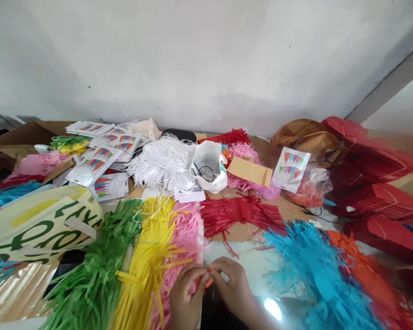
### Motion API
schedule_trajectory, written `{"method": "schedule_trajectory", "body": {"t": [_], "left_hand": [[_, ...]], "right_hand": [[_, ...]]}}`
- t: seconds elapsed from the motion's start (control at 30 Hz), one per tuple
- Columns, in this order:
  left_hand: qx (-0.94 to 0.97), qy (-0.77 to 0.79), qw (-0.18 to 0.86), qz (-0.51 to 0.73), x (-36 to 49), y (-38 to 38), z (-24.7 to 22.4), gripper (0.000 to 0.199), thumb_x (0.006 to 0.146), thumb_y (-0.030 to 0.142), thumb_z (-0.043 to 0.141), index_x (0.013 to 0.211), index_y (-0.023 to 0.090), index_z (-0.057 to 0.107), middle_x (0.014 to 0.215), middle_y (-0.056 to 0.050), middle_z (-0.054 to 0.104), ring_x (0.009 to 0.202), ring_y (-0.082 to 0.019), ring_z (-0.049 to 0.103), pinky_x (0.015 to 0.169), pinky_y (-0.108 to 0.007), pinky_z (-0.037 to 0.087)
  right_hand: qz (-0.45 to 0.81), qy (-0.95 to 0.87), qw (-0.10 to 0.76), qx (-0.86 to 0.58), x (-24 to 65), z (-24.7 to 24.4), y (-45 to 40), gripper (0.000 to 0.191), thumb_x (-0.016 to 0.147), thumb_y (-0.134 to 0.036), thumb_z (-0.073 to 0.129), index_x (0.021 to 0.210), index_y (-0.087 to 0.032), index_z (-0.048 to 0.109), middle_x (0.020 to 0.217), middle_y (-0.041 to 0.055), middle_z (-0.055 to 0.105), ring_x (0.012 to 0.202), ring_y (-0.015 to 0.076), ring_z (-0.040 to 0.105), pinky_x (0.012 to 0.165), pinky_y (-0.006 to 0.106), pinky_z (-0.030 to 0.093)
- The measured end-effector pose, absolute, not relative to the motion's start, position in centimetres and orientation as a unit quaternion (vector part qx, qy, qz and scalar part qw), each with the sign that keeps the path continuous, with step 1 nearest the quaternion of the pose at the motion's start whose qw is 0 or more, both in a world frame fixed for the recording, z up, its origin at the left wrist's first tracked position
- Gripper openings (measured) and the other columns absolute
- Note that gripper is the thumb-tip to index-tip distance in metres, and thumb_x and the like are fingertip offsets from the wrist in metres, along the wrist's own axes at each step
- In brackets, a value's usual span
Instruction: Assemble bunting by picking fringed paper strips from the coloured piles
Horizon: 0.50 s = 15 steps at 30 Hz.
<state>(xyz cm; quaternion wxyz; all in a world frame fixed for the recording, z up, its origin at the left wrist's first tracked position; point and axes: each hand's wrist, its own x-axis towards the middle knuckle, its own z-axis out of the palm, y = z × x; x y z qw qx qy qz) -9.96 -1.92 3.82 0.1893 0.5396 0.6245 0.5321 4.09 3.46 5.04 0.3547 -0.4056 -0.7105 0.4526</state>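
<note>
My left hand (188,293) and my right hand (233,288) meet at the front centre, thumbs and fingertips pinched together. Between them a small piece of orange paper (209,280) shows, mostly hidden by the fingers. Fringed pink tissue paper (184,233) lies just left of my hands, with yellow fringe (151,256) and green fringe (96,270) farther left. To the right spreads blue fringe (330,275), with orange-red fringe (374,275) beyond it. A bundle of dark red fringe (241,213) lies past my hands.
A white bag (209,172) holding a cable stands behind, beside a heap of white strings (161,162). Printed packets (96,162) are piled at back left; another packet (291,168) leans at right. A yellow printed bag (41,224) sits left; red paper stacks (385,197) rise right.
</note>
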Motion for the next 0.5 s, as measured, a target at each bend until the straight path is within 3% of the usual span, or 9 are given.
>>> {"method": "schedule_trajectory", "body": {"t": [0.13,0.23,0.5], "left_hand": [[0.615,0.588,0.086,0.519,-13.5,-1.3,3.3,0.014,0.085,0.016,0.06,0.083,0.023,0.072,0.079,-0.002,0.074,0.074,-0.014,0.071,0.072,-0.02,0.058],[0.627,0.58,0.063,0.515,-15.8,-0.9,2.6,0.013,0.087,0.017,0.06,0.087,0.022,0.072,0.08,-0.002,0.075,0.074,-0.013,0.072,0.073,-0.019,0.058],[0.555,0.598,0.23,0.531,-19.9,0.1,2.1,0.01,0.086,0.022,0.062,0.083,0.025,0.071,0.078,0.0,0.072,0.075,-0.014,0.069,0.071,-0.021,0.056]], "right_hand": [[0.452,-0.695,0.344,-0.44,0.3,4.6,4.0,0.019,0.086,-0.017,0.055,0.076,-0.019,0.07,0.074,0.0028,0.07,0.069,0.0153,0.064,0.065,0.022,0.046],[0.444,-0.689,0.329,-0.468,-1.9,4.2,4.5,0.017,0.085,-0.016,0.056,0.075,-0.02,0.07,0.072,0.0019,0.069,0.068,0.0149,0.063,0.064,0.022,0.046],[0.424,-0.721,0.299,-0.459,-5.5,4.4,4.8,0.018,0.087,-0.018,0.055,0.082,-0.02,0.072,0.077,0.003,0.07,0.072,0.0146,0.063,0.068,0.022,0.046]]}}
